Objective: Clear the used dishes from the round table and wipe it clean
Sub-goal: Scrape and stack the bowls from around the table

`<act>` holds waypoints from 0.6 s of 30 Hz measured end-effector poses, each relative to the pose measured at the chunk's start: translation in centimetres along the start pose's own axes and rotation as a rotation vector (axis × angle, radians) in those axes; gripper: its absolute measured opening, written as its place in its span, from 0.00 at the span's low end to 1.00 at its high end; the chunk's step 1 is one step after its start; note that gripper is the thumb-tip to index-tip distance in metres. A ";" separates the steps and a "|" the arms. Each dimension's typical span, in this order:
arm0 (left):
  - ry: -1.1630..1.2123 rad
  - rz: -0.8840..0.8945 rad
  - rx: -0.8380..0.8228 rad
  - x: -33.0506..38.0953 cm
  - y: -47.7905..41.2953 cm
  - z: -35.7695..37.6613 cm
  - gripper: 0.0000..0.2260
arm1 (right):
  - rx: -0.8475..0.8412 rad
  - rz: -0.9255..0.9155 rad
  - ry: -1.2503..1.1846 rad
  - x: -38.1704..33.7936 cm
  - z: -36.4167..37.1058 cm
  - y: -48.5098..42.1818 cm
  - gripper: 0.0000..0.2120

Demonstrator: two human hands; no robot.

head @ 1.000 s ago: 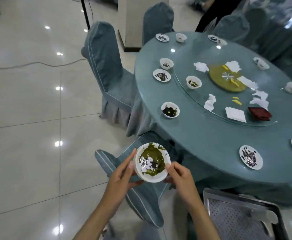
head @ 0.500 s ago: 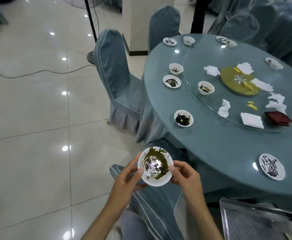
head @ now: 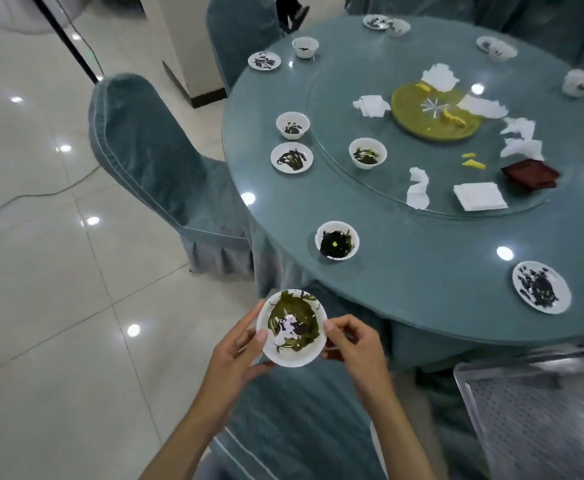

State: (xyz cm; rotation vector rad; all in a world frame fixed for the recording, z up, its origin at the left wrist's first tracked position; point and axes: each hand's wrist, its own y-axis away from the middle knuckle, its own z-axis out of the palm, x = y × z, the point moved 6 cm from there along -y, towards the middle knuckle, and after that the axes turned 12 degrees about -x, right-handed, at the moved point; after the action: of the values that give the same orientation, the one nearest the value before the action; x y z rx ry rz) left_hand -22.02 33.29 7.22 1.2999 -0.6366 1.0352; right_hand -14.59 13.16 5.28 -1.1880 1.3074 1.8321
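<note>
Bowl (head: 292, 329) held in both my hands

My two arms reach out in front of me, bare and a bit bent. My left hand (head: 238, 355) grips the bowl's left side: the thumb lies on the rim and the fingers curl under it. My right hand (head: 356, 344) pinches the right side, thumb tip on the rim, the other fingers curled behind. The bowl is up in the air, not on the round table (head: 422, 296). It hangs over a chair (head: 294, 427) just by the table's near edge, and it tips a little toward me.

The bowl is small, round, white and shiny. Inside it is smeared with wet green and dark mess. The table has a smooth blue-green top that shines with spots of light. A big round glass disc (head: 346, 195) sits in its middle. On the table near me is a second bowl (head: 337, 240) with black stuff in it, and a flat white plate (head: 541, 286) with dark smears is further right. Crumpled white paper napkins (head: 418, 188) lie on the glass. The chair is covered in soft blue cloth with pale piping. A grey metal tray (head: 533, 410) full of little holes is at my right.
</note>
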 end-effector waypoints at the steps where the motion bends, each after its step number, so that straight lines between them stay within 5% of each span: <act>1: -0.011 -0.005 -0.008 0.3 -0.4 0.1 0.20 | 0.001 -0.005 -0.008 0.0 -0.2 -0.1 0.04; 10: -0.050 -0.094 -0.276 1.7 -4.2 -1.6 0.20 | 0.193 0.017 -0.057 0.5 0.5 -1.1 0.05; 18: -0.059 -0.136 -0.470 4.7 -8.6 -9.2 0.22 | 0.404 0.043 -0.004 -1.0 8.1 -3.9 0.05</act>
State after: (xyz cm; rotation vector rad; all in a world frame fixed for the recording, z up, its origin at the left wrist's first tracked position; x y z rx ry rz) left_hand -13.82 43.86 5.41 0.9467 -0.7712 0.6841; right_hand -13.54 22.16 5.58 -0.9428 1.6156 1.4992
